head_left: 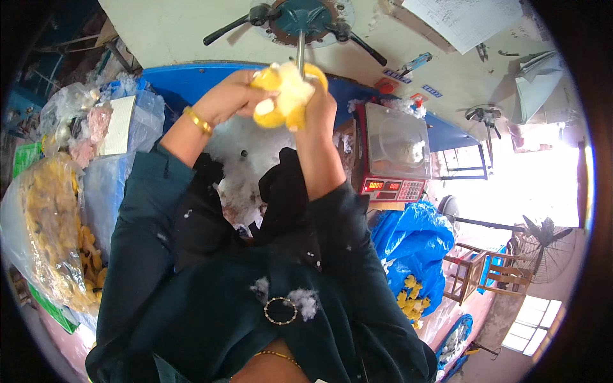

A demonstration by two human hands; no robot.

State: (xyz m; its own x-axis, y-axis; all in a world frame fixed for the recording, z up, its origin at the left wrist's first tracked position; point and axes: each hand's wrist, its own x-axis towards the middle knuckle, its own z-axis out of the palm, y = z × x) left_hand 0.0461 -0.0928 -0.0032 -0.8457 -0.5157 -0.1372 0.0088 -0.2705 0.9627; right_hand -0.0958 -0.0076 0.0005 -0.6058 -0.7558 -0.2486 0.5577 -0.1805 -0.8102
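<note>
Both of my hands hold a small yellow and cream plush toy against the end of a metal tube, which juts toward me from a round dark-green machine mount. My left hand, with a gold bangle at its wrist, pinches the toy's left side. Around the right side wraps my right hand, closed near the tube's tip. Where the tube meets the toy is partly hidden, so I cannot tell how deep it goes. White fluff lies below, between my knees.
Black-handled levers flank the mount. A red digital scale stands to the right, above a blue bag with yellow plush pieces by it. At left, a clear plastic bag holds many more yellow pieces. A fan stands far right.
</note>
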